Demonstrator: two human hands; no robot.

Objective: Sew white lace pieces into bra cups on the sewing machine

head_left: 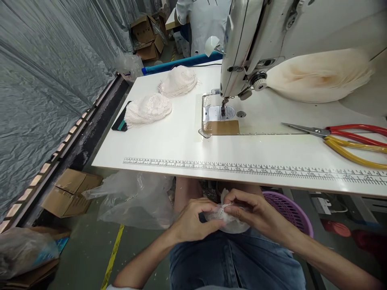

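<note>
Both my hands are low over my lap, below the table's front edge. My left hand (193, 220) and my right hand (256, 211) are closed on a small white lace piece (227, 220), pinching it between the fingers. Above them a white sewing machine (256, 44) stands on the white table (169, 145), its needle over the metal plate (216, 114). Two white lace cups (148, 108) (178, 80) lie at the table's left.
Red- and yellow-handled scissors (347, 139) lie at the table's right. A stack of cream pieces (320, 76) sits behind the machine. A purple basket (287, 207) stands by my right knee. A plastic bag (136, 197) and cardboard boxes (69, 191) lie on the floor to the left.
</note>
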